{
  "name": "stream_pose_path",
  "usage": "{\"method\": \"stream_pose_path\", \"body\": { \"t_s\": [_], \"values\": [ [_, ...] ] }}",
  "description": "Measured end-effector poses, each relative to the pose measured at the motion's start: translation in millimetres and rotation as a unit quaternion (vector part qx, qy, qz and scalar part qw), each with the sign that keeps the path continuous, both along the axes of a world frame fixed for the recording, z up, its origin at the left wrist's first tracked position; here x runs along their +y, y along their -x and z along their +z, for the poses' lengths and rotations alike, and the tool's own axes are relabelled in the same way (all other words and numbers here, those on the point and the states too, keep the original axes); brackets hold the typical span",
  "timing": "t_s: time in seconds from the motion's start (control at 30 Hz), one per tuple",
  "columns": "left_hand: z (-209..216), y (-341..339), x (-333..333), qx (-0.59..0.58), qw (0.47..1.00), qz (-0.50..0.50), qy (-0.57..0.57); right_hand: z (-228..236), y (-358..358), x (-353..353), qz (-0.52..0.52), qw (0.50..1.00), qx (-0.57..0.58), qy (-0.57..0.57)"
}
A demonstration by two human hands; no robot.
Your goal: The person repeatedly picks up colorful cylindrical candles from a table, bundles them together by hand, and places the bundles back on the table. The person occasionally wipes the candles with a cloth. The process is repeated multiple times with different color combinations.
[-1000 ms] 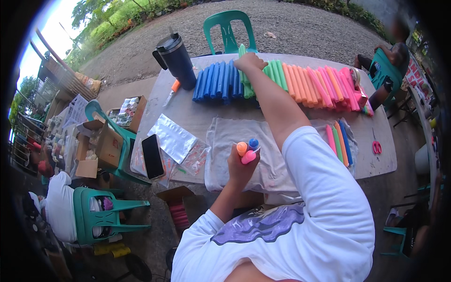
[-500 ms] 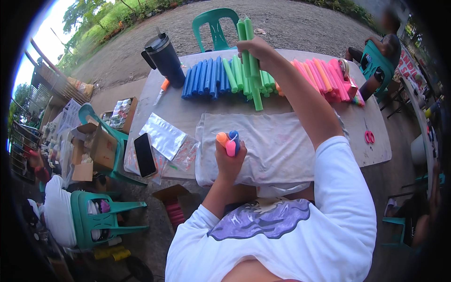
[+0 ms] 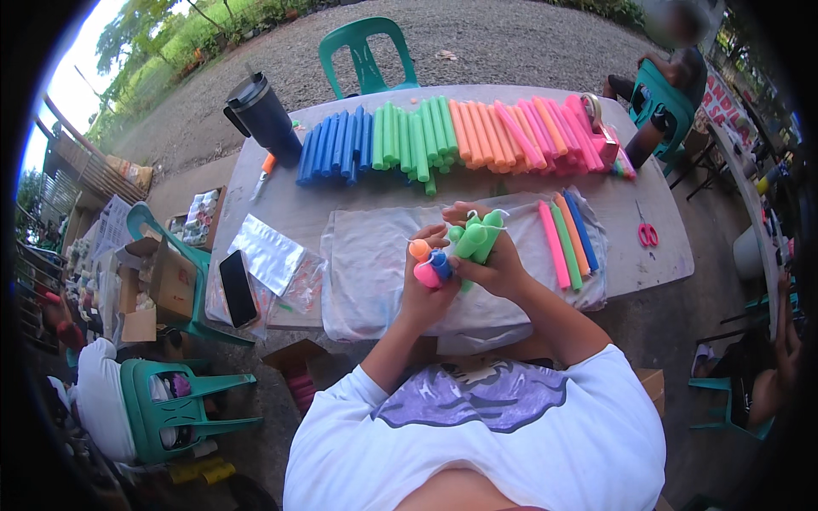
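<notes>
My left hand is closed around an orange candle, a blue candle and a pink candle, wick ends up. Close against it, my right hand grips several green candles with white wicks, tilted above the cloth. To their right, a pink candle, a green one, an orange one and a blue one lie side by side on the pale cloth. Beyond the cloth stretches a row of blue candles, green candles, orange candles and pink candles.
A dark tumbler and an orange-handled cutter stand and lie at the table's left. Nearer are plastic bags and a phone. Pink scissors and a tape dispenser are at right. A person sits beyond.
My right hand has come back from the far row with green candles, down beside my left hand. The candles laid on the cloth, hidden behind my arm before, now show.
</notes>
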State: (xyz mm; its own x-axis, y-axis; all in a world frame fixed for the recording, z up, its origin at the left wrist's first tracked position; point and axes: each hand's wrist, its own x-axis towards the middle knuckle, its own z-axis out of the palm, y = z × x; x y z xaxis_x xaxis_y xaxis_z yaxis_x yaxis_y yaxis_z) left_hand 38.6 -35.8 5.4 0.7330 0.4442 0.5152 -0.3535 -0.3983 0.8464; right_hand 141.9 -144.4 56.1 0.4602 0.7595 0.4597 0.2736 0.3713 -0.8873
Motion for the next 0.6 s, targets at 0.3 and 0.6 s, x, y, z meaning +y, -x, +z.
{"method": "stream_pose_path", "body": {
  "t_s": [0.3,0.6],
  "values": [
    [13.3,-0.2,-4.4,-0.009,0.998,0.022,-0.055,-26.6,11.5,-11.0,-0.094,0.992,-0.090,0.001],
    [8.0,-4.6,-0.2,0.050,0.979,0.053,-0.191,-38.3,14.1,-7.2,-0.066,0.997,0.049,-0.008]
  ]
}}
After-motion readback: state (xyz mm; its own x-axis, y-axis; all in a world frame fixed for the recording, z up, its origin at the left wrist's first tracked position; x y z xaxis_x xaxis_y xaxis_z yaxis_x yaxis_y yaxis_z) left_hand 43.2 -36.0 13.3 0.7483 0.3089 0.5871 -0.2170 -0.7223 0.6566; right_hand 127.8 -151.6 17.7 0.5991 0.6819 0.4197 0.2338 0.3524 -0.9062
